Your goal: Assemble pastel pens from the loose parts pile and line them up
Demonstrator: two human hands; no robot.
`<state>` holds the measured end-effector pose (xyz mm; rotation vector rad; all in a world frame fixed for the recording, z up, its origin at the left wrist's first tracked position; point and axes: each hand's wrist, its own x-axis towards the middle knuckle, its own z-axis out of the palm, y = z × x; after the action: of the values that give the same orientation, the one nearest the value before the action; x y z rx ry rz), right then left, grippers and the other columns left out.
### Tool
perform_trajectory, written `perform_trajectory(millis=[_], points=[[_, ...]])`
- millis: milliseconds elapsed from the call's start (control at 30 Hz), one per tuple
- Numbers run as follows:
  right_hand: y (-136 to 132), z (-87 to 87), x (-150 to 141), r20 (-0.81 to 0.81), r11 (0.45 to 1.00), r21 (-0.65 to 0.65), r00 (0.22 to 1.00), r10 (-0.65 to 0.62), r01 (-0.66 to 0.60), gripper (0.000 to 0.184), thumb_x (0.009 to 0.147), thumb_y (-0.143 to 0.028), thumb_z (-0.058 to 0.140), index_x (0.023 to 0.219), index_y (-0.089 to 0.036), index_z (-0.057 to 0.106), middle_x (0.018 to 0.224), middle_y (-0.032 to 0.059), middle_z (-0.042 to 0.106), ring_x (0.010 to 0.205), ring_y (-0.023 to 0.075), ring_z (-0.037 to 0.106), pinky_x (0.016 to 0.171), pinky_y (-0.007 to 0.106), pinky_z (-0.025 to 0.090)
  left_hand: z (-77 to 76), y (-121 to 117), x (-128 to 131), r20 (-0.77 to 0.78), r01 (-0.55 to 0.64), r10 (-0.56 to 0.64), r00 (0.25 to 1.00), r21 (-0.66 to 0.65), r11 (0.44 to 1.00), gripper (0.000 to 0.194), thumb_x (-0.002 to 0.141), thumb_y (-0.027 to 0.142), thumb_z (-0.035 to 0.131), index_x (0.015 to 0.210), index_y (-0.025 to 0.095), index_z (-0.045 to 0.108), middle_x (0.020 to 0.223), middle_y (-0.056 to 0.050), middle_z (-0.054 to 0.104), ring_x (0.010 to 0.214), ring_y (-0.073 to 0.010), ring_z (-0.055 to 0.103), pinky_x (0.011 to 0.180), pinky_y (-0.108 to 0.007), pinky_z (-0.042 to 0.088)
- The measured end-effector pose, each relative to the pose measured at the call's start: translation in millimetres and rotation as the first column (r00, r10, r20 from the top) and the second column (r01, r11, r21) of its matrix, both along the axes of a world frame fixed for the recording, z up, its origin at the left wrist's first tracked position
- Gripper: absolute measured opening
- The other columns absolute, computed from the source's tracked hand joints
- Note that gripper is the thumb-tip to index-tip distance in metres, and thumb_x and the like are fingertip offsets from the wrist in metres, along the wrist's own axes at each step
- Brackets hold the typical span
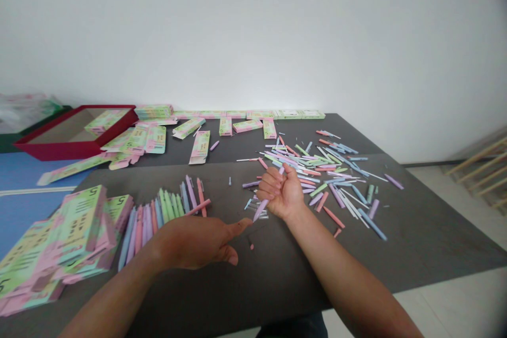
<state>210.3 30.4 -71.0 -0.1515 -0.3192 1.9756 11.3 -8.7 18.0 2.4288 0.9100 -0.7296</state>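
Observation:
My right hand [280, 190] rests on the dark table [415, 232], fingers curled round a lilac pen part [260, 210] that sticks out below the fist. Just beyond it lies a loose heap of pastel pen parts [328, 174]. My left hand [202, 240] hovers low over the table, index finger stretched toward the right hand, the other fingers loosely bent, holding nothing that I can see. Left of it lies a row of assembled pastel pens [162, 211].
A stack of flat green-and-pink cartons [59, 243] sits at the near left. More cartons [198, 140] lie across the far side. A red tray [71, 132] stands at the far left. A wooden rack [483, 169] stands on the floor at right.

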Motion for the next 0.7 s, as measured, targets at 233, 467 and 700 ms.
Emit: perform_trajectory(millis=[233,467,700], points=[[-1.0,1.8,0.5,0.012,1.0,-0.013,1.0,-0.009,0.009,0.046,0.087,-0.048,0.041,0.056,-0.021,0.023,0.046,-0.008,0.025,0.039,0.0076,0.02,0.04,0.021,0.026,-0.8,0.7,-1.2,0.014,-0.01,0.01,1.0,-0.005,1.0,0.066,0.09,0.035,0.052,0.149,0.021,0.025,0.101,-0.011,0.074,0.099,-0.0289,0.066,0.073,-0.034,0.052],[-1.6,1.7,1.3,-0.028,1.0,-0.004,1.0,-0.001,0.001,0.044,0.088,-0.047,0.041,0.057,-0.022,0.023,0.047,-0.0079,0.025,0.04,0.0084,0.019,0.041,0.021,0.026,-1.5,-0.1,-1.7,0.01,-0.009,0.009,1.0,-0.007,1.0,0.066,0.091,0.035,0.051,0.149,0.022,0.023,0.097,-0.009,0.075,0.093,-0.0259,0.068,0.072,-0.031,0.051],[-1.6,2.9,2.2,-0.048,1.0,0.03,0.999,0.012,-0.01,0.043,0.086,-0.045,0.044,0.057,-0.021,0.024,0.047,-0.008,0.026,0.039,0.0078,0.021,0.041,0.021,0.027,1.1,0.8,0.4,0.011,-0.019,0.02,1.0,-0.033,0.999,0.067,0.09,0.03,0.052,0.15,0.021,0.022,0.099,-0.009,0.074,0.088,-0.0239,0.069,0.071,-0.029,0.051]])
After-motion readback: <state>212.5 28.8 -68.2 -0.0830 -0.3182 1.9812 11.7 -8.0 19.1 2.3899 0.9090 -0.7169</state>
